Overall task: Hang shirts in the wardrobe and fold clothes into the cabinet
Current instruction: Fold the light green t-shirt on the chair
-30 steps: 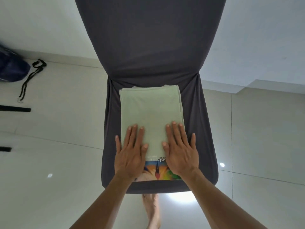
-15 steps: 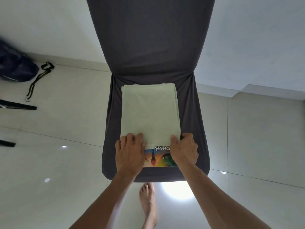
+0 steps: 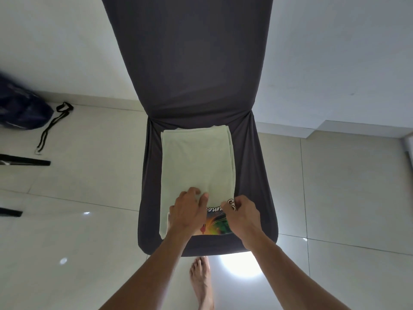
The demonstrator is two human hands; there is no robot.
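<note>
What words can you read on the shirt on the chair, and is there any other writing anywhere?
"...ume..." in black script, upside down to the camera, on the pale green shirt, just above its colourful print. The left hand and right hand cover both ends, so the whole word cannot be read.
Nothing else in view, the grey chair and dark bag included, shows readable writing.
</note>
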